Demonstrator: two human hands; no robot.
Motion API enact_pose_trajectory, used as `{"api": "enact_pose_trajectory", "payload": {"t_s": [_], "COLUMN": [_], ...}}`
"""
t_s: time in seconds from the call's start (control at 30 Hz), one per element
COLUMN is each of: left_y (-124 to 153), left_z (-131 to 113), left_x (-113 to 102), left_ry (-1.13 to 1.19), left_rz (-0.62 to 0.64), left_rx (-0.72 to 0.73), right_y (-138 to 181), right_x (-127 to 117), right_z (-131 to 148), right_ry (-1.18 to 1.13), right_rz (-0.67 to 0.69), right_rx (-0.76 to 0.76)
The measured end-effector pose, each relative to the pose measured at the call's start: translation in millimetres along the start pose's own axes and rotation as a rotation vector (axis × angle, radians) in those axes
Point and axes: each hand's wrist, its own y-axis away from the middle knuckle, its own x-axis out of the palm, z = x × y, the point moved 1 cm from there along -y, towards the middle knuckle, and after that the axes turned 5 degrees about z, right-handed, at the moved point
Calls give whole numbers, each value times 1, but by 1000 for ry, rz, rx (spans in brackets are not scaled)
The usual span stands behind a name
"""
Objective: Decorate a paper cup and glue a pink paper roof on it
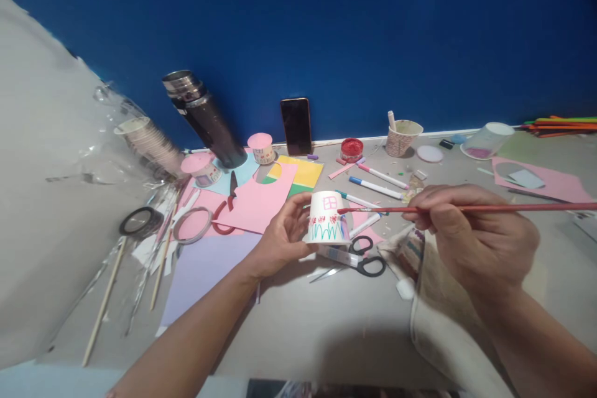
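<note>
My left hand (290,230) is wrapped round the left side of a small white paper cup (321,233), held upside down above the table. Drawn on the cup are a pink window, red flowers and green zigzag grass. Between the fingers of my right hand (480,236) is a long red paintbrush (448,209). Its red tip points left and lies at the cup's right side, near the window; I cannot tell if it touches. Beneath the cup lie black-handled scissors (372,267). Behind it stands an open pot of red paint (351,149).
A black flask (205,118) and a phone (296,126) stand at the back. Stacked paper cups (152,143) in plastic are at left. Several markers (375,188) lie behind the cup. A cloth (443,298) is under my right arm. Purple paper (200,273) lies at left.
</note>
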Motion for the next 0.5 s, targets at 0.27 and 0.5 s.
{"api": "enact_pose_trajectory", "payload": {"t_s": [0.27, 0.5], "left_y": [-1, -1], "left_z": [-1, -1], "left_x": [1, 2], "left_ry": [28, 40], "left_rz": [2, -7], "left_rx": [-7, -27], "right_y": [1, 0], "right_x": [0, 0], "right_z": [0, 0], "right_ry": [28, -2], "right_rz": [75, 44], "right_rx": [6, -11]}}
